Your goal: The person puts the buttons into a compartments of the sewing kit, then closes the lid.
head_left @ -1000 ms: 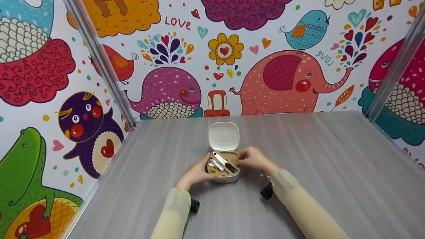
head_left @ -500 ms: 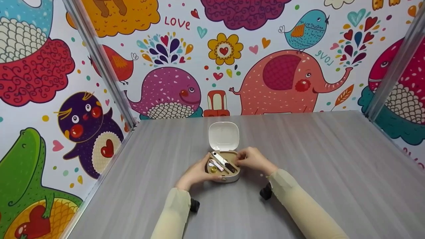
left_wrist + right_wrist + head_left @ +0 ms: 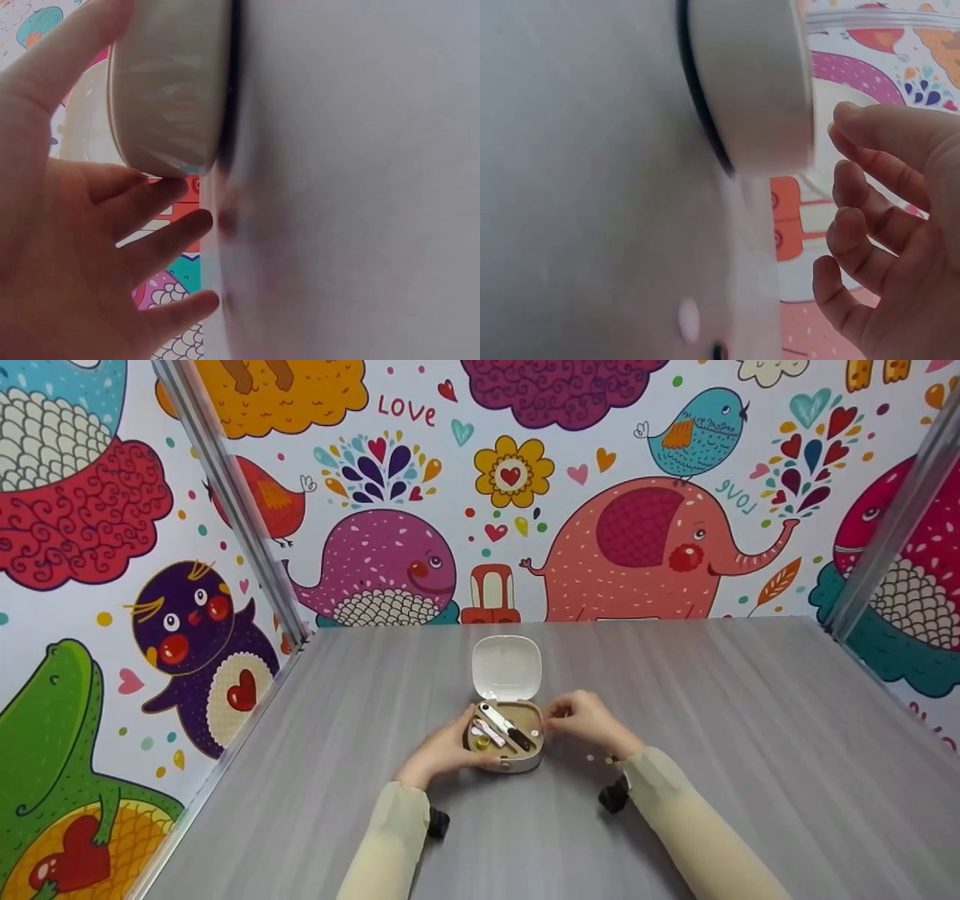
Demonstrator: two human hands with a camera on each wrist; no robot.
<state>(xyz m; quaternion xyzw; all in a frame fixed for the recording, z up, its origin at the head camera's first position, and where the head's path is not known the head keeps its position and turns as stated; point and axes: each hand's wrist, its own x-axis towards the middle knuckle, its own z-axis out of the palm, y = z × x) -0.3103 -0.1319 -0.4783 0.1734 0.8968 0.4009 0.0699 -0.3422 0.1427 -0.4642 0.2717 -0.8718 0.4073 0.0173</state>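
Observation:
A white lidded storage box (image 3: 521,766) stands on the table with its lid (image 3: 506,666) tipped back. My left hand (image 3: 444,750) grips its left side, thumb at the front and index finger behind; the other fingers spread apart in the left wrist view. Inside the tan compartments lie a slim white-and-black tool (image 3: 505,725), a small pinkish-white piece (image 3: 489,733) and a small gold round piece (image 3: 482,743). A tiny white disc (image 3: 535,733) shows near the right rim. Just outside that rim, my right hand (image 3: 589,721) has loosely bent fingers, thumb near index, with nothing visible between them.
A small white piece (image 3: 590,758) and a tiny yellow one (image 3: 609,760) lie on the grey table (image 3: 712,720) by the right wrist. Printed cartoon panels (image 3: 375,562) close off the back and sides, with metal posts (image 3: 232,502) at the corners.
My right hand has drawn back rightward from over the box's inside to beyond its rim, uncovering the tiny white disc. The left hand stays on the box.

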